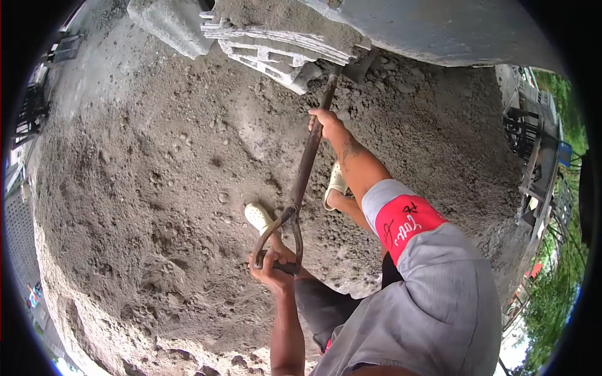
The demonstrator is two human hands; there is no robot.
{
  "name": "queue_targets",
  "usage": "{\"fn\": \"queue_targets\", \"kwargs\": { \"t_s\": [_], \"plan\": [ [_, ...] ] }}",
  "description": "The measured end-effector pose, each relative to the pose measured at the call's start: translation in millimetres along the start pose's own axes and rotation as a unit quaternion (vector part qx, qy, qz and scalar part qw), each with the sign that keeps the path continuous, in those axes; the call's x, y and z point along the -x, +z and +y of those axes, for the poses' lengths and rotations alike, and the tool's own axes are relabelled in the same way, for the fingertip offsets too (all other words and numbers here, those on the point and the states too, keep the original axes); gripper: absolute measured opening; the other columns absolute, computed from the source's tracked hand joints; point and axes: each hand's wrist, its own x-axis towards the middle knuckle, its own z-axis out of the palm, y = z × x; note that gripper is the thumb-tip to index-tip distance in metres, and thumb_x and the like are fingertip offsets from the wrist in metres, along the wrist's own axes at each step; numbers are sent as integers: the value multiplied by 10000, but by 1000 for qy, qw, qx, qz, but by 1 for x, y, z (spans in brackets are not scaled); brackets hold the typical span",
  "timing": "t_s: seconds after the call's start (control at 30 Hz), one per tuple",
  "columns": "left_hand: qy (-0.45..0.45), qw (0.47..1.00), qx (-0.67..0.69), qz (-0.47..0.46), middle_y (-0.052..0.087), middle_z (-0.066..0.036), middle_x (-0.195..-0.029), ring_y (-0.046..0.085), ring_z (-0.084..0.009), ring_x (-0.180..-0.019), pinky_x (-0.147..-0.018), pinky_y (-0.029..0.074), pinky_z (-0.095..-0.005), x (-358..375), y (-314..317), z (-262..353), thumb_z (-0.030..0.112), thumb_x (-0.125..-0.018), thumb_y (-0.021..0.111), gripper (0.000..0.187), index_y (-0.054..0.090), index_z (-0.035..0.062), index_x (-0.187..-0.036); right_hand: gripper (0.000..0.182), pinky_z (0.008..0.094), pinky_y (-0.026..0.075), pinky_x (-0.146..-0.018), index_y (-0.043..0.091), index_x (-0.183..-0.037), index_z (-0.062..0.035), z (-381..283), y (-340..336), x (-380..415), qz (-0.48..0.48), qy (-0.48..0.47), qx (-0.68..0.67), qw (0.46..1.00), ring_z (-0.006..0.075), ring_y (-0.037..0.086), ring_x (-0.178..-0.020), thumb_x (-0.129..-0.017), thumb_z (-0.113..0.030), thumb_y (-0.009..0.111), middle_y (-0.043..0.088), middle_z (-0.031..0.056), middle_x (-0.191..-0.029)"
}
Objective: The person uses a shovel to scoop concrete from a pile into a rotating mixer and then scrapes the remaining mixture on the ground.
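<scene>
A shovel [308, 161] with a dark shaft and a Y-shaped grip slants up through the middle of the view. My left hand [273, 268] is closed around the crossbar of the grip at the lower end. Farther up, my right hand [325, 122] wraps round the shaft. The shaft's far end runs to the loose grey gravel beside a pale, dust-coated ribbed structure [276, 56]; the blade cannot be clearly made out there. Both my feet, in cream clogs [258, 217], stand on the gravelly ground [157, 188] on either side of the shaft.
A big grey curved surface [451, 28] overhangs the top right. A dusty pale block [169, 25] lies at the top left. Dark metal framework [525, 135] stands at the right edge, with green plants [555, 307] beyond. The ground is uneven, with scattered stones.
</scene>
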Motion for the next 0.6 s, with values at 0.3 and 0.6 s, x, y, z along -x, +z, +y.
{"fn": "queue_targets", "kwargs": {
  "t_s": [0.3,0.6],
  "plan": [
    [136,981,-110,-87,503,-81,-554,464,-105,-428,-384,379,-226,-27,-105,-7,-73,-642,490,159,379,18,-711,221,269,385,-491,395,-632,-104,58,-15,58,-52,48,-180,981,129,392,-463,-768,-78,567,402,-18,-535],
    [366,815,-195,-404,527,-86,-568,520,-193,-495,-485,417,-285,-9,-149,79,205,-615,623,223,491,33,-665,251,234,364,-430,348,-592,-131,73,-144,259,-182,-153,-427,873,88,367,-445,-786,-77,498,368,-38,-548]
  ]
}}
